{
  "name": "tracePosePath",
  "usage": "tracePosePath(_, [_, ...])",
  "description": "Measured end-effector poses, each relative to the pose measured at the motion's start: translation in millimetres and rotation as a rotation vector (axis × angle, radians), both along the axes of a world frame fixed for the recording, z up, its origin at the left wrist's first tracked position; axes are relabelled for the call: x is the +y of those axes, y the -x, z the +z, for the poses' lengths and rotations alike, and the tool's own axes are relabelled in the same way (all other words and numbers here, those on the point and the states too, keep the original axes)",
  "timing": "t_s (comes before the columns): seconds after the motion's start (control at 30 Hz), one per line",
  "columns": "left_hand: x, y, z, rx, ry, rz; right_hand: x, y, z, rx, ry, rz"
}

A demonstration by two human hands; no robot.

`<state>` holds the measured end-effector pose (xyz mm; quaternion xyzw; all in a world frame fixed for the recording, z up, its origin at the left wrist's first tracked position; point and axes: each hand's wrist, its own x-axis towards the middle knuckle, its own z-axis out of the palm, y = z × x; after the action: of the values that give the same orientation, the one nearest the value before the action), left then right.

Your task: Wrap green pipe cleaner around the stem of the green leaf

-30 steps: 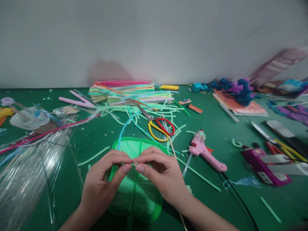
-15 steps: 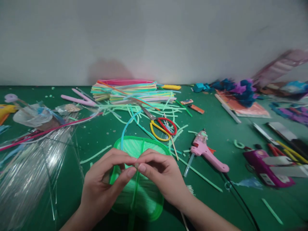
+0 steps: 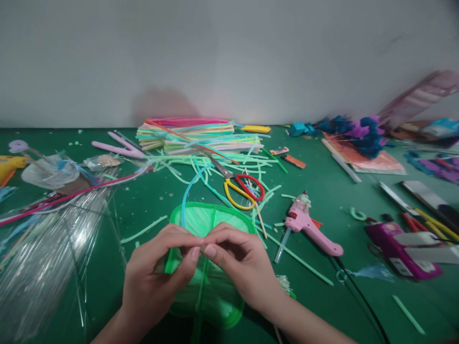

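Over a bright green fan-shaped piece [image 3: 222, 301] with a rim and a middle rib, my two hands meet fingertip to fingertip. My left hand [image 3: 154, 272] is closed in a pinch, its thumb and forefinger tips close against the other hand's. My right hand [image 3: 244, 263] pinches too, at a tiny greyish bit [image 3: 203, 248] that shows between the thumbs and is too small to name. A light-blue strip [image 3: 185, 193] curves down behind the left fingers; whether they touch it is hidden. Beyond the green piece lie scissors [image 3: 228, 176] with red and yellow handles.
A pink glue gun [image 3: 308, 230] with its cord lies to the right, near a purple device [image 3: 403, 251]. Bundled colourful pipe cleaners [image 3: 201, 136] stand at the back by the wall. Clear plastic strips [image 3: 68, 243] spread at left. Loose green strips [image 3: 304, 265] lie about.
The pinching hands stay nearly in place, with a slight shift of the fingertips around the tiny bit. The whole view has moved a little.
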<state>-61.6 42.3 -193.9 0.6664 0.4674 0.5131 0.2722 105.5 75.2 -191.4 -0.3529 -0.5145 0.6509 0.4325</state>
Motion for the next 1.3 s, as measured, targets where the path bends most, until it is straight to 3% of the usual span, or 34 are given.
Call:
tracePosePath(0.47, [1.6,-1.3,6.7,-0.062,0.066,-0.022,-1.4,-0.6,0.0,-0.014,-0.028,-0.021])
tracePosePath(1.3, [2.3,-2.6,5.2,-0.126,0.068,-0.028,-2.2,0.1,1.5,-0.071,-0.069,-0.037])
